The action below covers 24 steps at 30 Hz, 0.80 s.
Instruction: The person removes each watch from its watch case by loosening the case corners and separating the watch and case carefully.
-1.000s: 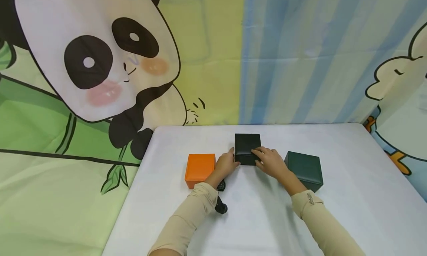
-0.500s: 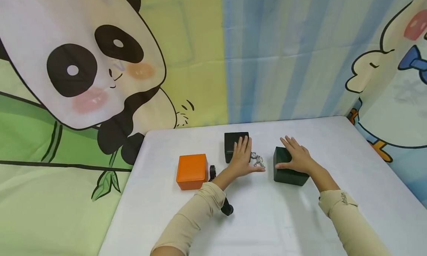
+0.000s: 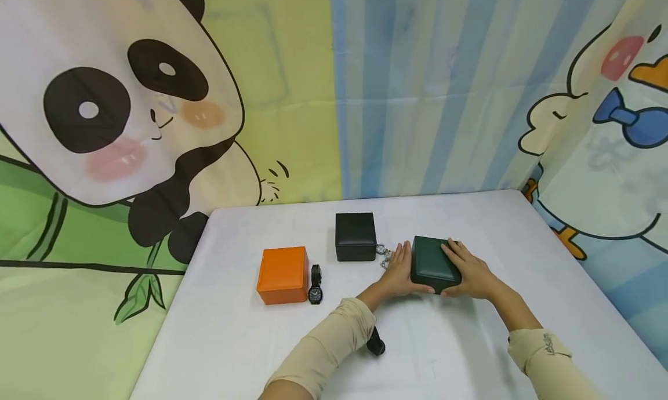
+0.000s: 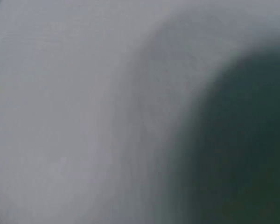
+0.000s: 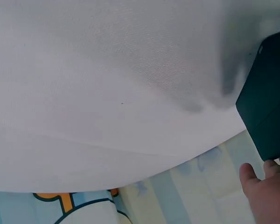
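A dark green lidded box (image 3: 434, 262) sits between my two hands in the head view. My left hand (image 3: 398, 277) grips its left side, thumb along the front. On the other side, my right hand (image 3: 474, 276) holds the right edge, fingers over the top and thumb at the front corner. The right wrist view shows a few fingers (image 5: 273, 168) at the edge of the green box (image 5: 268, 102). A blurred green patch, the box (image 4: 252, 149), fills the right of the left wrist view. Just left of my left fingers lies a silver bracelet watch (image 3: 382, 250), partly hidden.
A black box (image 3: 355, 237) stands at the back of the white table (image 3: 229, 342). Farther left is an orange box (image 3: 283, 275), with a black wristwatch (image 3: 315, 285) beside it. A black device (image 3: 375, 343) shows under my left sleeve. A cartoon-printed curtain (image 3: 292, 98) hangs behind the table.
Both hands have left the black box and moved right to the green one, which they now hold and which has turned and shifted. The silver watch has come into view. The camera view has shifted.
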Tool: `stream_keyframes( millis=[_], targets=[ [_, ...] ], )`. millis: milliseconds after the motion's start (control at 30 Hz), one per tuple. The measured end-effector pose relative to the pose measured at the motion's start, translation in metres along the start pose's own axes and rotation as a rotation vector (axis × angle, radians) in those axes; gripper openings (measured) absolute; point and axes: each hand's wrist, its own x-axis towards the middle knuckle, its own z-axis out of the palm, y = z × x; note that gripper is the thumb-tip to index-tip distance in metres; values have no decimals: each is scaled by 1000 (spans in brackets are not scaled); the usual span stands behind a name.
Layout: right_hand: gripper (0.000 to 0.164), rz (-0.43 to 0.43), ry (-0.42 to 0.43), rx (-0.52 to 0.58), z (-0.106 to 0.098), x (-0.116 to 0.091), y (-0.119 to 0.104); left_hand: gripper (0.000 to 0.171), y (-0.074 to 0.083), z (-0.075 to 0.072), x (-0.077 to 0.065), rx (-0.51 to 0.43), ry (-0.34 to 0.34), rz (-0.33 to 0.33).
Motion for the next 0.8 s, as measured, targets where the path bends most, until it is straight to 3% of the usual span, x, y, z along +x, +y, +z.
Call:
stream_keyframes(
  millis=[167,400,633,800],
  targets=[
    [96,-48,-9,5,0,-2,4,125,-4,12,2,39,-10,-13],
    [97,-57,-69,8,-5,0,10,130,-4,21,2,23,3,-23],
    [105,-20,13,-178,-7,5,3,128,-3,16,7,59,39,-9],
    [102,-19,5,-260,-16,9,-2,128,-4,17,8,59,37,9]
  ],
)
